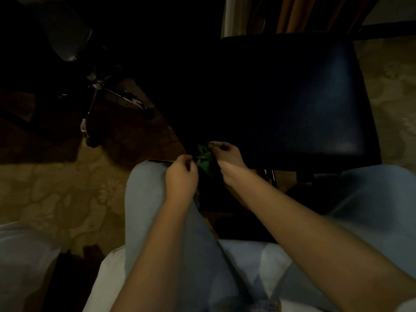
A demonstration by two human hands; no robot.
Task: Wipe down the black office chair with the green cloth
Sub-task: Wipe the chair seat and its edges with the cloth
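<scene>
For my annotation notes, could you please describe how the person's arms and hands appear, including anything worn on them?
Both forearms are bare, no sleeves showing. The left hand and right hand wear no gloves; no watch, bracelet or ring is visible in the dim light.

Worn: pale blue denim jeans [155,210], faded and smooth, covering both legs, one thigh from centre toward 11 o'clock, the other at 4 o'clock. Coarser denim weave shows at the waistband [265,308], 6 o'clock. Left forearm [157,255] and right forearm [304,212] are bare, as are the left hand [181,179] and right hand [227,154].
</scene>
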